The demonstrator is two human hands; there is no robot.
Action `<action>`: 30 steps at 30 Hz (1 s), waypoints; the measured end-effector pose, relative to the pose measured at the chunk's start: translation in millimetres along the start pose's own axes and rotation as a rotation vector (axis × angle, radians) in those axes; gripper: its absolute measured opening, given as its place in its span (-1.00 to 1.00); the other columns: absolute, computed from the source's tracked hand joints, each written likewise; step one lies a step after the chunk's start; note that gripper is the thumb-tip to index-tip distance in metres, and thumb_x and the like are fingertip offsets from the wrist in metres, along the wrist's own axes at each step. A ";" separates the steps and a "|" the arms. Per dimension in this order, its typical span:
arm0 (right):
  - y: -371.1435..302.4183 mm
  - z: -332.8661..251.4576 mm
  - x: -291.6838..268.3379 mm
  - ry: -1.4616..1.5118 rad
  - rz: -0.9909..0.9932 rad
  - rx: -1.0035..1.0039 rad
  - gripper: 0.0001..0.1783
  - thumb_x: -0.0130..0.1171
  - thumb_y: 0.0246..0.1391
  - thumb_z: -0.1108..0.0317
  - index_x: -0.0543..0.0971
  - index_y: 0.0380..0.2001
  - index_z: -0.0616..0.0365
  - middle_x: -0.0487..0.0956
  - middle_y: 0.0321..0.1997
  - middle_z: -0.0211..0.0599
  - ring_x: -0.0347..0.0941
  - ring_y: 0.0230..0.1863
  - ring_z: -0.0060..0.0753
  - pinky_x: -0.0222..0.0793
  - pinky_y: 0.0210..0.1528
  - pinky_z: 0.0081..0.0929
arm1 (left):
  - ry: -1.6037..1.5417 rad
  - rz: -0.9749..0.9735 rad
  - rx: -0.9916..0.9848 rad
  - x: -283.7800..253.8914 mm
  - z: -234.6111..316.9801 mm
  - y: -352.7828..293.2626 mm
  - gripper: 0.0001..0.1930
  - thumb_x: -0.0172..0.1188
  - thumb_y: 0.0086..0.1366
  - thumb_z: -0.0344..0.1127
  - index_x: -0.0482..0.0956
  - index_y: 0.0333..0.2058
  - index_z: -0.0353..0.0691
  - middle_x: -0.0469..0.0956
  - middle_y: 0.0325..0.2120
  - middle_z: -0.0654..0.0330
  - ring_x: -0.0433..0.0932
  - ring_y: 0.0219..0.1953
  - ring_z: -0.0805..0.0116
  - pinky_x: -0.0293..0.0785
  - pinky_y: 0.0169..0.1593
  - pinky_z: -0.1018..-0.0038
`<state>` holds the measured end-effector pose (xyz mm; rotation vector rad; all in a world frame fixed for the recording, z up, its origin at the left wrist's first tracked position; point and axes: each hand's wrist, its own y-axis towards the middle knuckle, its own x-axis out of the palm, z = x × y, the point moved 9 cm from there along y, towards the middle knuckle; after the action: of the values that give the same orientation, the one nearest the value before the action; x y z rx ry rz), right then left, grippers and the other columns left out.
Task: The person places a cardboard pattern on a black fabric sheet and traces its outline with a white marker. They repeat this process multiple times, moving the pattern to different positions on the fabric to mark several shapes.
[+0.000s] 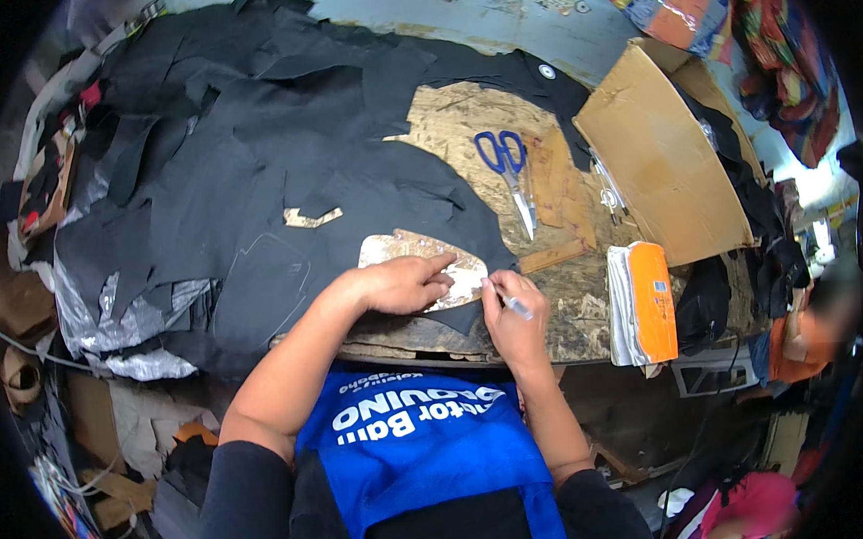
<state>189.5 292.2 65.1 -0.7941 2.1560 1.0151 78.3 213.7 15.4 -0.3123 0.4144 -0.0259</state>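
Observation:
My left hand (405, 284) lies on a pale, brown-speckled pattern piece (381, 250), fingers stretched out and pressing it down. Under the piece spreads a large black leather-like sheet (340, 167), close to the near table edge. At the piece's right end, my right hand (519, 325) is closed round a clear-barrelled pen (516, 306), its tip hidden by the fingers near the edge of the piece. A thin, light curved outline (257, 248) is drawn on the sheet to the left. A small speckled scrap (312, 218) rests farther back.
Blue-handled scissors (511, 170) lie on the worn wooden table (444, 110), beside brown pattern pieces (555, 182). An open cardboard box (665, 153) stands at the right, behind an orange-covered notebook (651, 303). Silvery plastic (150, 320) sticks out under the sheet at the left.

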 end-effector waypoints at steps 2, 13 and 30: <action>-7.6 -19.2 2.5 -0.148 -0.022 -0.106 -0.86 0.24 -0.04 0.38 0.50 -0.51 0.18 0.54 -0.52 -0.16 0.46 -0.44 -0.11 0.32 -0.35 -0.26 | -0.094 -0.096 -0.083 3.1 -7.8 2.4 -0.38 -0.07 0.37 -0.21 -0.07 0.30 -0.30 0.40 -0.43 0.14 0.36 -0.41 0.34 0.31 -0.32 0.47; -17.0 -107.9 53.7 0.282 -0.191 -0.380 -0.88 0.29 -0.18 0.48 0.55 -0.49 0.18 0.55 -0.49 -0.21 0.43 -0.41 -0.16 0.32 -0.31 -0.28 | -0.140 -0.118 -0.113 -3.5 -21.8 9.1 -0.45 -0.13 0.38 -0.23 0.05 0.28 -0.27 0.38 0.13 0.04 0.39 0.09 0.24 0.33 0.11 0.48; 62.2 -58.2 130.6 0.670 -0.289 -0.119 -0.84 0.09 0.11 0.38 0.52 -0.43 0.28 0.55 -0.50 -0.29 0.46 -0.49 -0.55 0.37 -0.42 -0.55 | 0.476 0.334 0.290 73.4 19.8 -61.3 -0.44 0.30 0.00 -0.17 0.46 0.03 -0.14 0.45 0.07 0.27 0.60 -0.25 0.21 0.54 -0.24 0.35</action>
<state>46.2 244.5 26.2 -1.6343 2.4163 0.7987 155.8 154.7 22.5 0.0577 0.9209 0.1686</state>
